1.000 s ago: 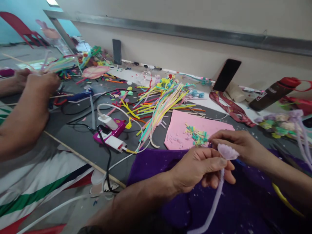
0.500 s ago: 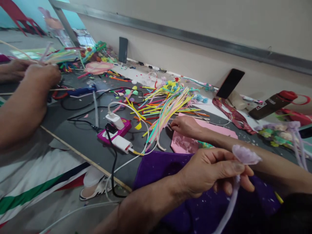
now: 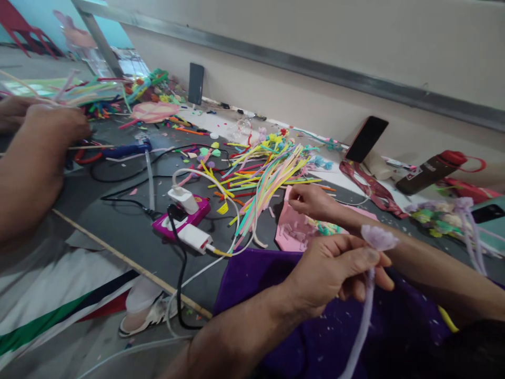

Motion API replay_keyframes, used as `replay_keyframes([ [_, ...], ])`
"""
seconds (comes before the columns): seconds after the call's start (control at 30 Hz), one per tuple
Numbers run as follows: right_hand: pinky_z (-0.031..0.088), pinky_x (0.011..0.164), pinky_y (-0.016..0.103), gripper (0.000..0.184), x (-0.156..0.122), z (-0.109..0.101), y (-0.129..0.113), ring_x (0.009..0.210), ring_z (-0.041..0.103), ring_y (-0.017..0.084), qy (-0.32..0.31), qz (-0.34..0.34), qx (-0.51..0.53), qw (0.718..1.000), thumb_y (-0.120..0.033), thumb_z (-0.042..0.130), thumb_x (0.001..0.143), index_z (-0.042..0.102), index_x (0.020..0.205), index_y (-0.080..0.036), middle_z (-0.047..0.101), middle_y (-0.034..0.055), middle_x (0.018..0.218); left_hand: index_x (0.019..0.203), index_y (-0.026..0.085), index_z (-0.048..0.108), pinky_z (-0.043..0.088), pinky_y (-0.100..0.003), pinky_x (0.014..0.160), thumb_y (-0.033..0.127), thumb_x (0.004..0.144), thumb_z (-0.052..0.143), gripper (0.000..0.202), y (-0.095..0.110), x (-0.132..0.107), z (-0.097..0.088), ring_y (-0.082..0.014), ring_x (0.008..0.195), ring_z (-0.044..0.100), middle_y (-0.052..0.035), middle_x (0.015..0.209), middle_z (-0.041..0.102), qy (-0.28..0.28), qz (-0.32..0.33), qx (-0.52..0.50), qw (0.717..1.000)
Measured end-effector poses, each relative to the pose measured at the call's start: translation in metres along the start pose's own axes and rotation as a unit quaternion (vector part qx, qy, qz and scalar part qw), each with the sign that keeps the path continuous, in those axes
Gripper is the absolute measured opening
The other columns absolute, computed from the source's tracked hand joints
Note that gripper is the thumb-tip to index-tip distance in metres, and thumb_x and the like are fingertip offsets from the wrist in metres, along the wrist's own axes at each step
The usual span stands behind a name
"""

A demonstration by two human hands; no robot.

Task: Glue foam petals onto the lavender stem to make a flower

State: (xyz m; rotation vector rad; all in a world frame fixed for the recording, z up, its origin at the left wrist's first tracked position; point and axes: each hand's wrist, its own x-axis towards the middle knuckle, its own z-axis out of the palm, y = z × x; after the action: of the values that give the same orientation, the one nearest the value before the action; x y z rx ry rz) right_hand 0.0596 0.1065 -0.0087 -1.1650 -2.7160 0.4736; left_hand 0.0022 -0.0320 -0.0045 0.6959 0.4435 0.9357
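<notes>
- Left hand (image 3: pixel 343 268) pinching a lilac flower (image 3: pixel 379 237) — ruffled cup, fuzzy bendy stem (image 3: pixel 365 321) — above purple cloth (image 3: pixel 252 268), pale-flecked.
- Right hand (image 3: pixel 313 202) curled over pink sheet (image 3: pixel 286 226); can't tell whether anything's gripped.
- Small cut bits (image 3: pixel 329 228) on sheet.
- Beyond: fuzzy sticks (image 3: pixel 272 184), thin, heaped.

1. The dark grey table (image 3: pixel 130 226) carries heaped fuzzy stems (image 3: pixel 272 179).
2. A magenta power strip (image 3: pixel 202 209) (2 white chargers (image 3: pixel 183 201) plugged in) lies nearer its edge.
3. A pink sheet (image 3: pixel 289 215) lies near the stems.
</notes>
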Motion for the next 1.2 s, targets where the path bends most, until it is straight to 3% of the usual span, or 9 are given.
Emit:
replay_keyframes([
  [0.07, 0.039, 0.051, 0.021, 0.012, -0.025, -0.014, 0.014, 0.055, 0.055, 0.011, -0.001, 0.020, 0.058, 0.998, -0.022, 0.046, 0.082, 0.055, 0.079, -0.015, 0.061, 0.0012, 0.065, 0.079, 0.014, 0.062, 0.023, -0.016, 0.032, 0.035, 0.077, 0.058, 0.021, -0.002, 0.003, 0.000, -0.0032, 0.036, 0.044, -0.0010, 0.063, 0.065, 0.048, -0.002, 0.005, 0.999],
  [0.13, 0.039, 0.047, 0.020, 0.012, -0.053, -0.024, 0.029, 0.050, 0.052, 0.009, 0.017, 0.056, 0.211, 0.976, -0.026, 0.051, 0.081, 0.053, 0.081, -0.015, 0.057, -0.0018, 0.062, 0.078, 0.014, 0.061, 0.023, -0.016, 0.032, 0.035, 0.078, 0.057, 0.021, -0.004, 0.007, 0.000, -0.0026, 0.035, 0.042, -0.0002, 0.063, 0.064, 0.085, -0.007, 0.010, 0.996],
  [0.27, 0.035, 0.042, 0.018, 0.022, -0.104, -0.030, 0.047, 0.047, 0.047, 0.005, 0.081, 0.141, 0.492, 0.855, -0.025, 0.065, 0.072, 0.057, 0.090, -0.016, 0.056, -0.0035, 0.067, 0.081, 0.014, 0.060, 0.023, -0.015, 0.031, 0.038, 0.077, 0.057, 0.024, -0.009, 0.014, 0.000, -0.0021, 0.035, 0.042, 0.0001, 0.065, 0.064, 0.125, -0.027, 0.044, 0.991],
  [0.4, 0.035, 0.043, 0.016, 0.029, -0.137, -0.028, 0.052, 0.051, 0.050, 0.005, 0.089, 0.161, 0.579, 0.794, -0.025, 0.067, 0.072, 0.061, 0.099, -0.016, 0.059, -0.0018, 0.070, 0.085, 0.014, 0.060, 0.025, -0.014, 0.031, 0.037, 0.076, 0.060, 0.024, -0.013, 0.021, 0.000, -0.0018, 0.037, 0.044, 0.0000, 0.068, 0.064, 0.151, -0.045, 0.063, 0.986],
  [0.6, 0.037, 0.042, 0.016, 0.013, -0.160, -0.020, 0.060, 0.051, 0.053, 0.007, 0.090, 0.143, 0.620, 0.767, -0.021, 0.064, 0.073, 0.058, 0.083, -0.016, 0.058, -0.0025, 0.065, 0.084, 0.013, 0.062, 0.030, -0.012, 0.031, 0.033, 0.074, 0.064, 0.022, -0.021, 0.031, -0.004, -0.0029, 0.040, 0.049, -0.0007, 0.067, 0.065, 0.200, -0.065, 0.090, 0.973],
  [0.8, 0.037, 0.041, 0.016, 0.013, -0.164, -0.013, 0.060, 0.056, 0.060, 0.010, 0.092, 0.136, 0.631, 0.758, -0.022, 0.064, 0.073, 0.054, 0.080, -0.016, 0.065, 0.0017, 0.076, 0.085, 0.013, 0.063, 0.034, -0.011, 0.033, 0.031, 0.077, 0.062, 0.020, -0.026, 0.037, -0.006, -0.0029, 0.043, 0.051, -0.0013, 0.068, 0.066, 0.202, -0.095, 0.099, 0.970],
  [0.93, 0.037, 0.041, 0.016, 0.015, -0.164, -0.012, 0.057, 0.051, 0.056, 0.007, 0.119, 0.160, 0.626, 0.754, -0.027, 0.065, 0.074, 0.059, 0.077, -0.014, 0.062, -0.0015, 0.063, 0.084, 0.012, 0.064, 0.036, -0.011, 0.034, 0.029, 0.076, 0.062, 0.019, -0.024, 0.036, -0.004, -0.0039, 0.045, 0.053, -0.0022, 0.067, 0.065, 0.196, -0.111, 0.086, 0.971],
  [1.03, 0.035, 0.039, 0.014, 0.016, -0.163, -0.009, 0.056, 0.045, 0.051, 0.005, 0.121, 0.186, 0.647, 0.729, -0.027, 0.067, 0.072, 0.061, 0.075, -0.014, 0.059, -0.0033, 0.058, 0.083, 0.011, 0.064, 0.038, -0.012, 0.035, 0.026, 0.075, 0.062, 0.017, -0.023, 0.036, -0.004, -0.0050, 0.046, 0.054, -0.0028, 0.067, 0.065, 0.196, -0.109, 0.072, 0.972],
  [1.2, 0.035, 0.036, 0.013, 0.017, -0.163, -0.003, 0.056, 0.046, 0.054, 0.005, 0.099, 0.205, 0.694, 0.683, -0.026, 0.071, 0.069, 0.061, 0.075, -0.013, 0.065, 0.0006, 0.067, 0.085, 0.010, 0.064, 0.040, -0.012, 0.037, 0.023, 0.075, 0.061, 0.016, -0.024, 0.036, -0.007, -0.0056, 0.048, 0.055, -0.0045, 0.070, 0.066, 0.192, -0.096, 0.062, 0.975],
])
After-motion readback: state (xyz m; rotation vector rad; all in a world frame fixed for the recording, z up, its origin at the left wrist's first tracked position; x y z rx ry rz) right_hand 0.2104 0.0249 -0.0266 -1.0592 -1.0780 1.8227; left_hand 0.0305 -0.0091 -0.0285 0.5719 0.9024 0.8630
